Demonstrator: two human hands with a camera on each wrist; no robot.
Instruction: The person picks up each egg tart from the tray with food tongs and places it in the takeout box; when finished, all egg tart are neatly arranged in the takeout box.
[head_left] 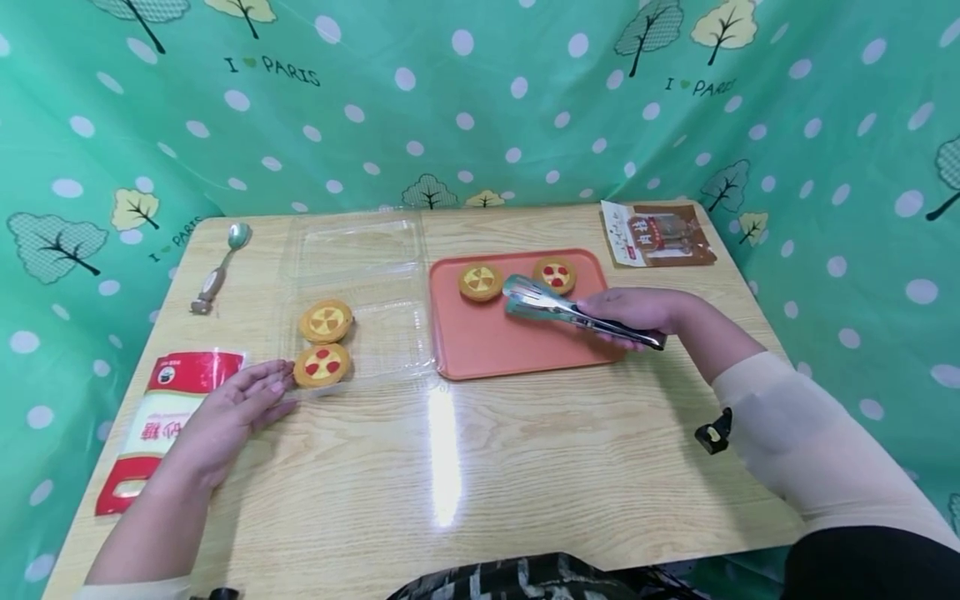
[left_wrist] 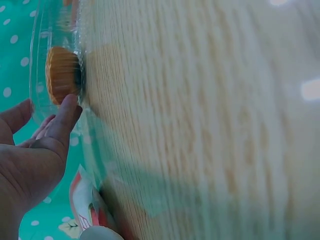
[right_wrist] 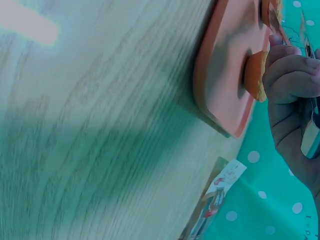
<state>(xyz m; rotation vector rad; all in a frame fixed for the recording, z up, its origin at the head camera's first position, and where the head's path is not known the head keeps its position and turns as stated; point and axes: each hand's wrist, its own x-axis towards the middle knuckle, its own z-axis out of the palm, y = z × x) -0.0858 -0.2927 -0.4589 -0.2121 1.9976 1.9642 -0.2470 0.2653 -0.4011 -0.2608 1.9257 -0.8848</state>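
Observation:
My right hand [head_left: 630, 310] grips metal tongs [head_left: 546, 302] by the handle. Their broad heads hover over the pink tray [head_left: 502, 348], parted, with nothing visible between them. On the tray are a tart with yellow wedges [head_left: 480, 279] by the tong tips and a red-spotted tart [head_left: 555, 270] behind them. My left hand [head_left: 238, 408] has its fingers extended, fingertips at the near left edge of an open clear plastic container [head_left: 393, 337]. Inside it, beside those fingertips, sits another red-spotted tart [head_left: 322, 365]; just behind is a second yellow-wedge tart [head_left: 327, 318].
A red and white bag [head_left: 138, 450] lies at the left, partly under my left forearm. Behind it is a spoon [head_left: 222, 271] with a thick handle. A brown food packet [head_left: 663, 236] lies at the back right corner. Green curtain [head_left: 465, 92] surrounds the wooden table.

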